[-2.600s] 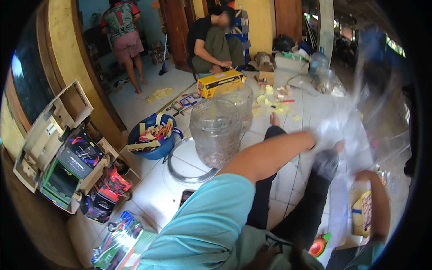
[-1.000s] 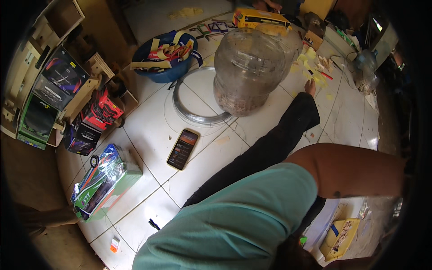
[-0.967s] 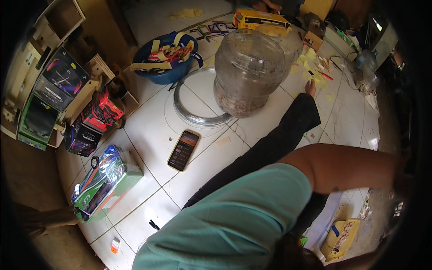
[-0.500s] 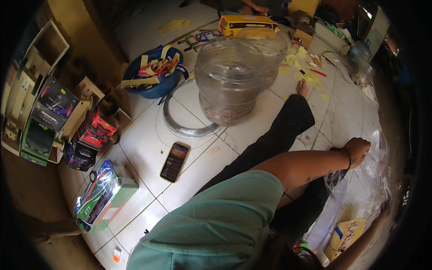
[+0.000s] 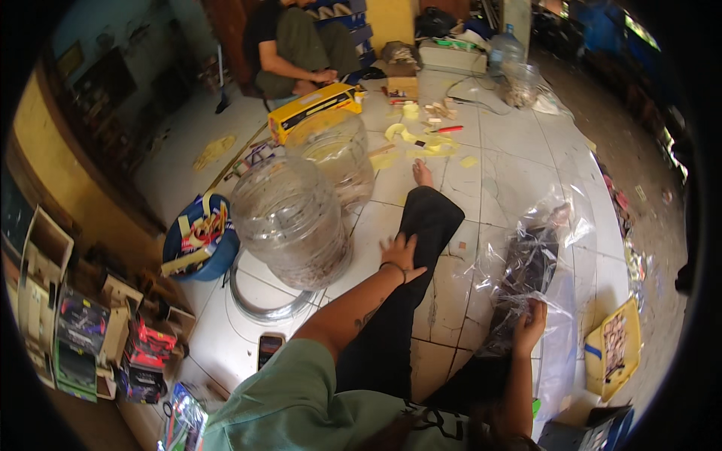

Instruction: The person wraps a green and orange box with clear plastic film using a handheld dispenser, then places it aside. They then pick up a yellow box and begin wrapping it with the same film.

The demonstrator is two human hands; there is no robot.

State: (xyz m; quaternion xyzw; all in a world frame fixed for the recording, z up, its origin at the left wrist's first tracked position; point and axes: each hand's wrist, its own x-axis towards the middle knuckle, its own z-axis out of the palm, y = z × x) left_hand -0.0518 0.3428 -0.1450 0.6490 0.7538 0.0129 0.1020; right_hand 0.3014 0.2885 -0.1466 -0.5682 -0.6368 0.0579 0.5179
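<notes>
My left hand is open with fingers spread, over the lower part of my black-trousered left leg; nothing shows in it. My right hand is curled at the near end of a clear plastic sheet, its fingers closed on the film. That crumpled film lies over my right leg and foot. Two large transparent plastic jars stand beyond my left hand, the nearer one partly on a coil of silver wire.
A blue basin of colourful scraps sits at the left, above wooden toy trucks and boxes. A phone lies near my left sleeve. A yellow tray of small pieces stands at right. Another person sits behind a yellow toy bus.
My left hand has let go of the plastic film at the right and moved left over my leg, fingers now spread. The view has swung, showing the other person and the yellow tray more fully.
</notes>
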